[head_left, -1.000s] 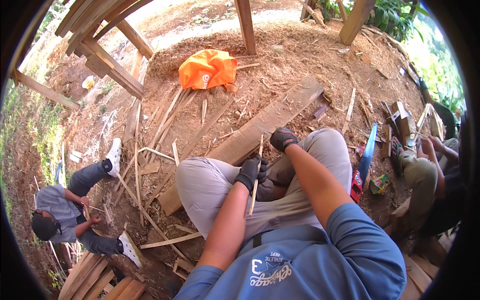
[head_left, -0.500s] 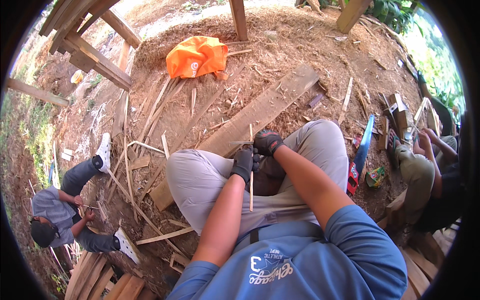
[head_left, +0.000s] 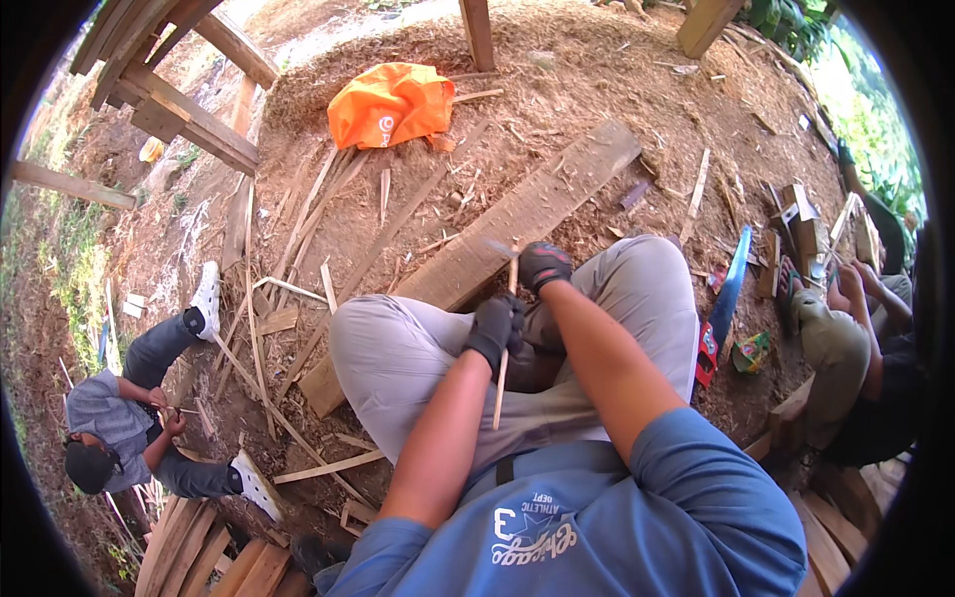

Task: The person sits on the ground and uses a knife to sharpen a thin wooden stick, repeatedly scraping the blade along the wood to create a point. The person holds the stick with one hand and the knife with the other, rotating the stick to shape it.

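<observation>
Right hand (head_left: 545, 266) is shifted outward, gripping a blade (head_left: 496, 246) at the far end of the stick (head_left: 501, 380); left hand (head_left: 494, 329) encloses mid-length.

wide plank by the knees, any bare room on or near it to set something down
The far half of the plank and the ground beyond, toward the posts, look mostly bare, lightly littered. Crowded: left of the plank (wood strips) and beside the right knee (saw, green packet).
</observation>
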### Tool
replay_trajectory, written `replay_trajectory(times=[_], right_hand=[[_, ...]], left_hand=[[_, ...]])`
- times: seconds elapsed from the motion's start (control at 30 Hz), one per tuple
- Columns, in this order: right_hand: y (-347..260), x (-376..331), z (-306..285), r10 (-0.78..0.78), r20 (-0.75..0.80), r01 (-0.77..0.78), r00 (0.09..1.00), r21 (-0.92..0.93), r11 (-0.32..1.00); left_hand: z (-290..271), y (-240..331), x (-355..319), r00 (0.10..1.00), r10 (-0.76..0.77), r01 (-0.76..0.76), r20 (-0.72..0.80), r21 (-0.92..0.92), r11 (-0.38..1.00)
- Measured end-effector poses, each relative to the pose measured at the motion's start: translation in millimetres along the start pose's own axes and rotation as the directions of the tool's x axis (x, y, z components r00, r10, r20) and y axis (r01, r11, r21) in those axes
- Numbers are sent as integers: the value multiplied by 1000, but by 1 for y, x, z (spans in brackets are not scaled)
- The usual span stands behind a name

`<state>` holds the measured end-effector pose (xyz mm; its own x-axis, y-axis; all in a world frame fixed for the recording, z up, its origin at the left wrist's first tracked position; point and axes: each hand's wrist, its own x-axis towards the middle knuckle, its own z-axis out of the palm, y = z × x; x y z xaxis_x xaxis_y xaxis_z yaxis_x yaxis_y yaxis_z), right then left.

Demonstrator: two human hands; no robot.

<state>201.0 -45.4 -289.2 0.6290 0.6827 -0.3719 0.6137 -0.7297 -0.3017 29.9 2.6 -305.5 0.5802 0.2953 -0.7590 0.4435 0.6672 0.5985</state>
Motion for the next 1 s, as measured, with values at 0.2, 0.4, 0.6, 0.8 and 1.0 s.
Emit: replay_trajectory(times=[0.2, 0.4, 0.6, 0.8, 1.0], right_hand=[[13, 19, 2, 19, 79, -17, 997, -26, 1000], [32, 29, -5, 90, 59, -96, 994, 94, 991], [-2, 5, -24, -72, 189, 72, 979, 9, 997], [-15, -24, -30, -333, 251, 365, 909, -97, 926], [-5, -13, -20, -196, 244, 228, 950, -109, 968]], left_hand=[[18, 17, -40, 993, -109, 91, -48, -278, 956], [34, 32, -53, 991, -134, 126, -13, -258, 958], [16, 23, -36, 979, -193, 203, 64, -349, 915], [18, 21, -17, 986, -169, 161, -15, -224, 961], [29, 34, -32, 981, -194, 193, 3, -136, 972]])
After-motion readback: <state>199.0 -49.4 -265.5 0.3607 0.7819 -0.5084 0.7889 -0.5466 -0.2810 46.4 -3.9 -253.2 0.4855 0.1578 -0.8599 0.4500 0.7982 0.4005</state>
